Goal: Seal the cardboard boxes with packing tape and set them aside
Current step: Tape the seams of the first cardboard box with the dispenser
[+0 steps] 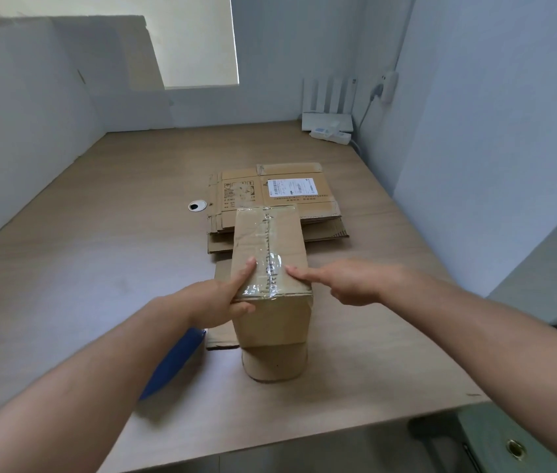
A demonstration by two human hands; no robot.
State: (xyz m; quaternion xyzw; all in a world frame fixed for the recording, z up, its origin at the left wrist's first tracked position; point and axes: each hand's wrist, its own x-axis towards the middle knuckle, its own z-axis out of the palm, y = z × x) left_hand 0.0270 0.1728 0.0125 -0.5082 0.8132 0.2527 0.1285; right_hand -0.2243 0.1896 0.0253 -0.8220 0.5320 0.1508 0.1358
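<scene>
Head view looks down on a pale wooden desk (99,250) set into a corner between grey walls. A stack of flattened cartons (270,199) lies at the middle of the desk, the top sheet bearing a white shipping label. Just in front of it, toward the middle of the front edge, stands the cardboard box (273,322), closed, its far end overlapping the stack. The left grip (215,303), a bare hand, pinches the box's near left top corner, forefinger laid along the top and thumb pressed against the front face. The right grip (345,283) holds nothing: its straight forefinger touches the box top from the right while the other fingers curl under. A blue object (174,360), partly hidden beneath the left forearm, lies near the front edge, left of the box; what it is cannot be told. A white router (326,121) sits in the far right corner with a white power strip (333,135) just before it. Clear packing tape (266,240) runs along the box's top seam, wrinkled. A round cable hole (197,206) sits left of the stack.
</scene>
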